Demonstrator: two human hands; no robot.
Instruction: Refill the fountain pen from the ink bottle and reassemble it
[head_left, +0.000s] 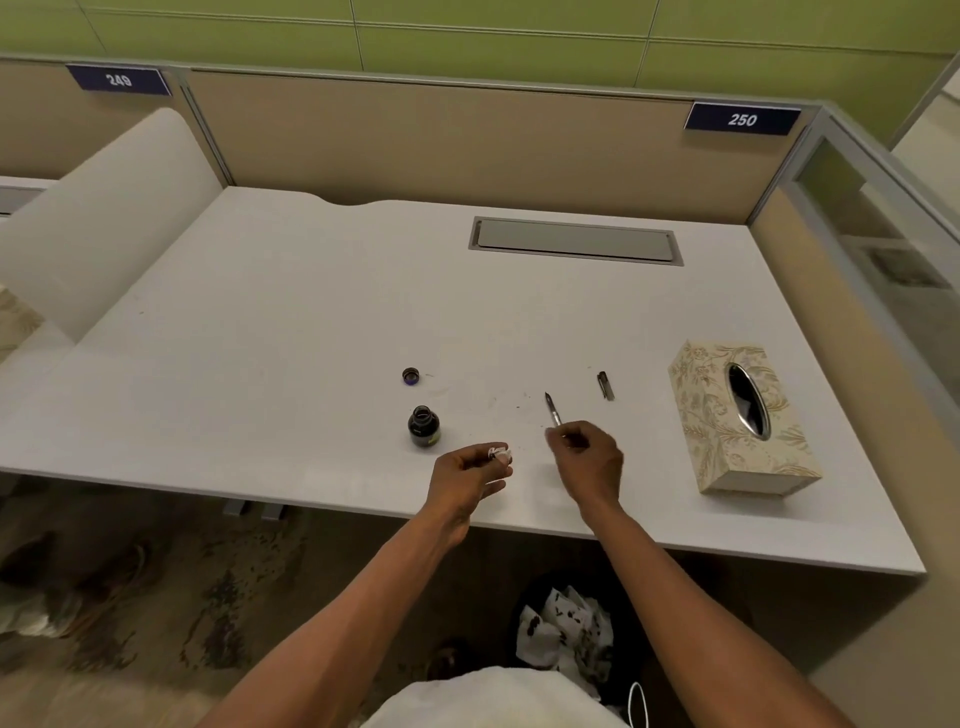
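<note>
Head view: one moment at a white surface (311, 322).
Pen section: the nib part of the fountain pen (552, 411) is in the right hand (589, 457), nib pointing up and away, fingers closed around its lower end.
Left hand: the left hand (467, 480) pinches a small white scrap (500, 453), likely tissue; what is inside it is too small to tell.
Hands: apart, both above the near edge of the surface.
Ink bottle: the ink bottle (424, 426) stands open, just left of the left hand.
Bottle cap: the bottle cap (411, 375) lies behind the bottle.
Pen cap: the pen cap (605, 385) lies on the surface, right of the nib.
Tissue box: the tissue box (727, 431) stands at the far right.
Bin: the bin (566, 631) under the surface holds ink-stained tissues.
</note>
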